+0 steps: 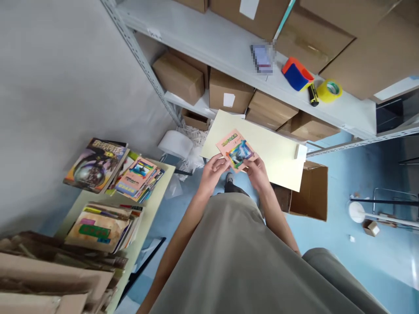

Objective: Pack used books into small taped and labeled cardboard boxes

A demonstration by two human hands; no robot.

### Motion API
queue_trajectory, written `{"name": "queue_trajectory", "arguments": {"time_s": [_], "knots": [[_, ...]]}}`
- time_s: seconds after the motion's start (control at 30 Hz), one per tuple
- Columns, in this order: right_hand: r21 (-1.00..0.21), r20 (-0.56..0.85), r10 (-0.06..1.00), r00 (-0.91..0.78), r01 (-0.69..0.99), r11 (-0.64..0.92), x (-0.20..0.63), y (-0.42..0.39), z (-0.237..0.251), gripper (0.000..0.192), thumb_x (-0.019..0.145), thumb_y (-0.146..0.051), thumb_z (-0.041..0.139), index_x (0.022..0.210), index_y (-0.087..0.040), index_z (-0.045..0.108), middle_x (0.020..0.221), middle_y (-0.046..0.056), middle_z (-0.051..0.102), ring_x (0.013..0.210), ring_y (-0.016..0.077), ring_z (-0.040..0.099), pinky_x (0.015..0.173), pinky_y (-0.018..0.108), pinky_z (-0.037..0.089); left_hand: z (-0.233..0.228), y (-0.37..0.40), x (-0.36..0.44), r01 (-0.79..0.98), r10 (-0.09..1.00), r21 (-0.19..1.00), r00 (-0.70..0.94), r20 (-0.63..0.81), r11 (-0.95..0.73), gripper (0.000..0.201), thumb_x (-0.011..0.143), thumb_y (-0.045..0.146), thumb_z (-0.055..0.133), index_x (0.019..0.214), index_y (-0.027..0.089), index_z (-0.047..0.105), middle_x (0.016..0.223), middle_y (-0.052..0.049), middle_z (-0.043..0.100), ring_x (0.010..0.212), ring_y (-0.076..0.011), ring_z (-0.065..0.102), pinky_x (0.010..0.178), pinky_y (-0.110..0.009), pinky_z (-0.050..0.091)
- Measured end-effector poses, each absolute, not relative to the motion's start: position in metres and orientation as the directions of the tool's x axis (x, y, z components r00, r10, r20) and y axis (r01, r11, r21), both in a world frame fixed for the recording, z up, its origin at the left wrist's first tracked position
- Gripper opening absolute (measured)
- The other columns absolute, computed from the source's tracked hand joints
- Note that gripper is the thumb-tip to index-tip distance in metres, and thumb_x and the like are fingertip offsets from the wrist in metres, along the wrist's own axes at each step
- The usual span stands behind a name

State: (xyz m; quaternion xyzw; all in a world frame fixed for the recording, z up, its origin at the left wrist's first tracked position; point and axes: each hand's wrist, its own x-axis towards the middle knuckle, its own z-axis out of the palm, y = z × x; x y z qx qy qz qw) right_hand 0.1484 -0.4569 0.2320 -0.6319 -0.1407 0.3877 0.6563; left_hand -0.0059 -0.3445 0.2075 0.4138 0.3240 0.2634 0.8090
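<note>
Holding a thin pink booklet (236, 149) in both hands, out in front of the torso, above the blue floor (330, 226) and just over the near edge of a pale cream board (278, 152). Left hand (214, 171) pinching the booklet's lower left edge, fingers closed on it, thumb on top. Right hand (258, 172) gripping the lower right corner, fingers curled under, also closed on it. Booklet tilting, cover facing up, colourful picture showing; title too small for reading.

Risks, judging from this pose only:
- Gripping only at the near edge and corner, far end unsupported: thin booklet possibly sagging, bending or slipping out, dropping to the floor near the shoe (229, 178).
- Hanging over the open cardboard box (310, 192) side: a slip possibly landing it inside or behind the board, out of easy reach.
- Standing close to the side table (157, 192) with leaning stacks of books (137, 174): an elbow swing on the left possibly knocking the top magazines (96, 163) off.
- Shredded paper (193, 144) and a white roll (175, 144) lying on the floor ahead: possible footing trouble when stepping toward the metal shelf (229, 48).
- Yellow tape roll (330, 89) and tape dispenser (297, 74) sitting near the shelf edge, well apart from the hands; low risk.
</note>
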Motion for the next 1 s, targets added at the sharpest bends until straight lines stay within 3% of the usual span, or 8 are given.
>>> {"name": "queue_trajectory", "arguments": {"time_s": [0.13,0.33,0.57,0.67,0.77,0.87,0.93,1.0], "knots": [[-0.943,-0.309,0.788,0.533,-0.277,-0.182,0.176,-0.470,0.227,0.058,0.075,-0.065,0.102,0.109,-0.030,0.072,0.104,0.002,0.083,0.093,0.0253,0.083,0.081,0.040,0.073,0.207,-0.335,0.040,-0.148,0.767,0.894,0.584,-0.266,0.422,0.073,0.073,0.057,0.104,0.134,0.023,0.081,0.123,-0.012,0.088,0.119,-0.0324,0.082,0.100,-0.040,0.065],[-0.951,-0.264,0.830,0.492,-0.275,-0.140,0.244,-0.494,0.227,0.056,0.089,-0.082,0.089,0.100,-0.028,0.075,0.086,-0.002,0.073,0.073,0.0206,0.083,0.073,0.035,0.070,0.213,-0.338,0.102,-0.114,0.752,0.899,0.597,-0.278,0.423,0.064,0.078,0.059,0.100,0.130,0.025,0.085,0.130,-0.010,0.087,0.123,-0.0298,0.081,0.100,-0.036,0.064],[-0.951,-0.242,0.825,0.510,-0.293,-0.098,0.308,-0.505,0.215,0.058,0.088,-0.084,0.089,0.098,-0.029,0.075,0.086,-0.002,0.073,0.075,0.0217,0.084,0.073,0.034,0.070,0.206,-0.365,0.159,-0.023,0.680,0.868,0.632,-0.372,0.497,0.056,0.076,0.069,0.101,0.096,0.021,0.084,0.108,-0.009,0.085,0.105,-0.0259,0.081,0.093,-0.036,0.069],[-0.943,-0.263,0.817,0.513,-0.316,-0.105,0.323,-0.508,0.204,0.056,0.090,-0.081,0.089,0.107,-0.029,0.078,0.088,-0.002,0.075,0.076,0.0208,0.084,0.076,0.034,0.070,0.205,-0.373,0.174,-0.036,0.719,0.868,0.578,-0.386,0.495,0.057,0.073,0.069,0.104,0.095,0.021,0.084,0.106,-0.008,0.085,0.104,-0.0257,0.082,0.094,-0.037,0.070],[-0.953,-0.251,0.783,0.569,-0.287,-0.098,0.329,-0.507,0.192,0.063,0.092,-0.078,0.088,0.132,-0.031,0.077,0.090,-0.001,0.079,0.076,0.0217,0.083,0.078,0.037,0.071,0.206,-0.378,0.183,-0.050,0.741,0.863,0.538,-0.402,0.503,0.060,0.069,0.069,0.106,0.098,0.020,0.087,0.108,-0.009,0.087,0.107,-0.0279,0.083,0.099,-0.040,0.071],[-0.992,-0.121,0.695,0.709,-0.057,-0.115,0.330,-0.506,0.188,0.071,0.101,-0.072,0.080,0.158,-0.031,0.067,0.124,0.009,0.086,0.103,0.0285,0.085,0.087,0.045,0.074,0.207,-0.380,0.188,-0.038,0.757,0.874,0.518,-0.398,0.485,0.064,0.070,0.070,0.107,0.106,0.020,0.091,0.116,-0.010,0.089,0.113,-0.0303,0.085,0.104,-0.044,0.072],[-0.973,0.039,0.638,0.769,0.175,-0.152,0.329,-0.505,0.191,0.058,0.110,-0.064,0.070,0.156,-0.030,0.072,0.155,0.015,0.077,0.135,0.0339,0.078,0.108,0.055,0.071,0.207,-0.381,0.190,-0.015,0.781,0.904,0.511,-0.360,0.426,0.066,0.074,0.071,0.104,0.112,0.018,0.092,0.120,-0.010,0.090,0.114,-0.0317,0.085,0.106,-0.047,0.072],[-0.932,0.149,0.626,0.766,0.321,-0.171,0.325,-0.503,0.196,0.043,0.115,-0.056,0.063,0.144,-0.030,0.082,0.162,0.014,0.074,0.150,0.0351,0.069,0.126,0.061,0.060,0.208,-0.383,0.192,0.033,0.806,0.949,0.519,-0.283,0.312,0.064,0.083,0.072,0.098,0.116,0.018,0.092,0.120,-0.010,0.091,0.114,-0.0326,0.086,0.107,-0.047,0.071]]}}
